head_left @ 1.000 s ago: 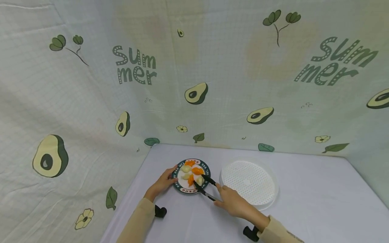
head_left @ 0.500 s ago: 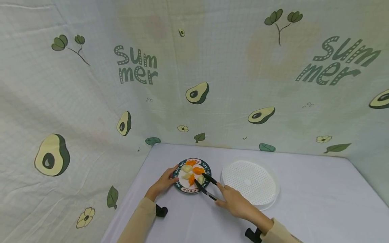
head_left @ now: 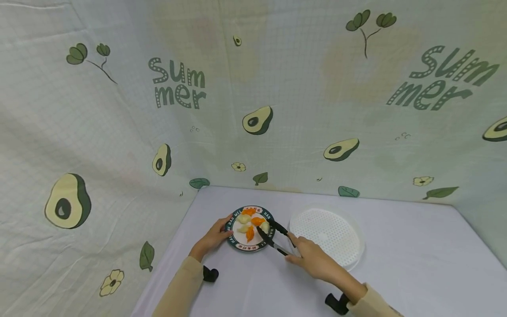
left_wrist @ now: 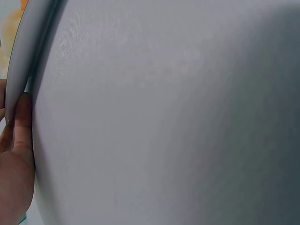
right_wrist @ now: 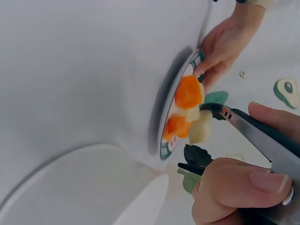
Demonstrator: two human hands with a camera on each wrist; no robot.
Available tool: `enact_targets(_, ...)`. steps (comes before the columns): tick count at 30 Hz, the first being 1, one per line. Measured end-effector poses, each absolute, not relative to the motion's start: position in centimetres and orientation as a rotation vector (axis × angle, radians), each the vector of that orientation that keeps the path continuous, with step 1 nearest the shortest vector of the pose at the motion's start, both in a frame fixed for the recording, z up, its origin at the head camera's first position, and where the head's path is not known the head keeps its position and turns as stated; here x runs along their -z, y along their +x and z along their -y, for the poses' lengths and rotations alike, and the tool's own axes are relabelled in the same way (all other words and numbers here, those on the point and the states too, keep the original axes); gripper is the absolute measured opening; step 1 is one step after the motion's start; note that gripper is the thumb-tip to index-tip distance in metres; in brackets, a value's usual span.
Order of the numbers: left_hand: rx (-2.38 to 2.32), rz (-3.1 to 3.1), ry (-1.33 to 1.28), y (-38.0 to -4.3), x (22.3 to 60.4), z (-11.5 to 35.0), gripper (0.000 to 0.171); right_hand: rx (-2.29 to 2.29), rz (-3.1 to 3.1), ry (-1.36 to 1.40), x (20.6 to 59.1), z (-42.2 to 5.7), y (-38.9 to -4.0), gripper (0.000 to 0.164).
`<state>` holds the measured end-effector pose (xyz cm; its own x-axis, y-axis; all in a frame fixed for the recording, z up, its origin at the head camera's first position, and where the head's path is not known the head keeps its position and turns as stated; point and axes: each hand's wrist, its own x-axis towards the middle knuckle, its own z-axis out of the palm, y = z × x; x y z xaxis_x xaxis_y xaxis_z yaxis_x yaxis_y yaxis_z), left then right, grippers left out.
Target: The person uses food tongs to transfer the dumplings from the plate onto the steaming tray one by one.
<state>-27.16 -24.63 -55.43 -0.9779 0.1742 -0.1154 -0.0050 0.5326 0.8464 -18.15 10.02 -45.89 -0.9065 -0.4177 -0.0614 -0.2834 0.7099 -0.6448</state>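
My left hand [head_left: 214, 235] grips the left rim of a round plate [head_left: 248, 248] with a green patterned border, thumb on top and fingers beneath. On the plate lie several dumplings, such as an orange dumpling [head_left: 250, 234] and a pale dumpling [head_left: 242, 219]. My right hand [head_left: 310, 257] holds black-tipped metal tongs [head_left: 277, 247]. Their tips stand on either side of another pale dumpling [right_wrist: 200, 127] at the plate's right side. In the right wrist view one tip touches it; whether both do I cannot tell. The left wrist view shows mostly tablecloth, with fingers under the rim.
Right of the plate sits a white round perforated steamer tray [head_left: 322, 235], close beside the right hand. A white cloth covers the table [head_left: 404, 255]. Behind hangs a printed curtain [head_left: 293, 88].
The tongs have moved slightly up and to the right, and the pale dumpling between their tips has shifted the same way. The left hand and plate stay in place.
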Motion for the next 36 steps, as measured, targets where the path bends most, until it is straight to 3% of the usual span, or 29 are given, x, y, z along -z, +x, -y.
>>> enact_targets(16, -1.405, -2.584, 0.128, -27.0, 55.2, 24.8, 0.065, 1.012, -2.779, -0.584, 44.2, -14.8, -18.5, 0.071)
enact_targets(36, -1.445, -2.571, 0.143, -27.0, 55.2, 24.4, 0.065, 0.976, -2.834, -0.529, 45.0, -20.1, -19.2, 0.078)
